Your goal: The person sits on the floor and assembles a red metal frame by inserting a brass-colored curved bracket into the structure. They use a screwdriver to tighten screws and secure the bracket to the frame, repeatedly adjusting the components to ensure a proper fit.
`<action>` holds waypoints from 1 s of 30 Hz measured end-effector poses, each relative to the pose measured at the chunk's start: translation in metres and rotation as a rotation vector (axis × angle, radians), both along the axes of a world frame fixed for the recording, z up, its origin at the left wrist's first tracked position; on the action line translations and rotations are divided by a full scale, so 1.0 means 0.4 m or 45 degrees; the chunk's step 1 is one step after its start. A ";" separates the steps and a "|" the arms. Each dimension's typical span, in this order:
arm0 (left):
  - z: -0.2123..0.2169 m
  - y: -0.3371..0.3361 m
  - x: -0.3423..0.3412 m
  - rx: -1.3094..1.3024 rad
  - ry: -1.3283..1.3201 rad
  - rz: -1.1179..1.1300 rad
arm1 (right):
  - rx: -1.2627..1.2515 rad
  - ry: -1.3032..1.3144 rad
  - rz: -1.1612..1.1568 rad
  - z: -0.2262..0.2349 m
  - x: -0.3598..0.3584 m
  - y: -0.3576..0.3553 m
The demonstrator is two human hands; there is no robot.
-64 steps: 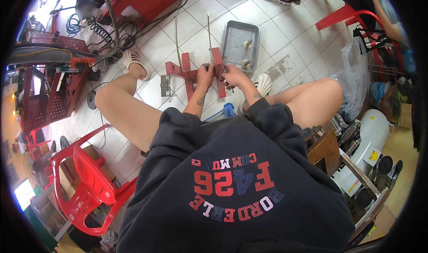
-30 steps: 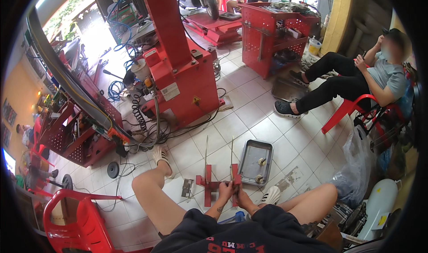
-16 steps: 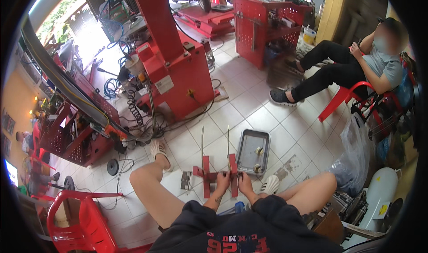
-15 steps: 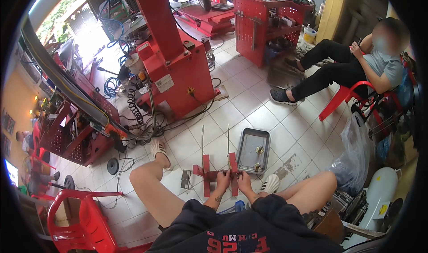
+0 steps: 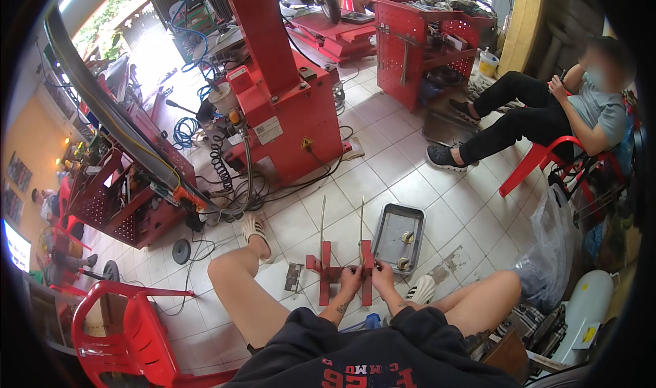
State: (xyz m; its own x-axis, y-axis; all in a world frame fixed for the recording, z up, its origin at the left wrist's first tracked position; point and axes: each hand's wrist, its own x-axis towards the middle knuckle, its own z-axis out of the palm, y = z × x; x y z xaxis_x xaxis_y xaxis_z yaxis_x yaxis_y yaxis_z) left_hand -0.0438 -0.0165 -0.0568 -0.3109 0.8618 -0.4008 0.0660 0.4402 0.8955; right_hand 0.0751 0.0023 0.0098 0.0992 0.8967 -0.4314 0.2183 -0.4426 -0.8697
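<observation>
On the tiled floor between my legs stands a red H-shaped metal frame (image 5: 325, 278), with a thin pale rod (image 5: 323, 218) rising from its left bar and another rod (image 5: 362, 217) from its right bar. My left hand (image 5: 350, 278) is closed at the inner side of the right bar. On the outer side, my right hand (image 5: 382, 274) is closed too, fingers pinched against the bar. Whatever they pinch is too small to make out. Just right of the frame lies a grey metal tray (image 5: 391, 232) holding two round metal parts (image 5: 408, 238).
A red lifting machine (image 5: 287, 138) with hoses and cables stands ahead. A red tool cart (image 5: 396, 60) is beyond it. At right, a person (image 5: 547, 104) sits on a red chair. A plastic bag (image 5: 547, 237) and pale tank (image 5: 586, 313) are nearby; a red chair (image 5: 130, 326) stands left.
The whole view has shifted slightly, so the scene sits a little further right and lower. Both hands stay at the frame's right bar, with only small finger movement.
</observation>
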 end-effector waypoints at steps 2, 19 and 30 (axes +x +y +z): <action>0.009 0.027 0.018 0.009 -0.043 -0.028 | 0.134 -0.137 0.048 -0.036 0.018 0.019; 0.006 0.027 0.040 -0.056 -0.026 0.020 | 0.065 -0.125 0.440 -0.055 0.051 -0.012; 0.029 0.023 0.045 0.015 0.032 0.026 | -0.034 -0.300 0.568 -0.010 0.045 0.002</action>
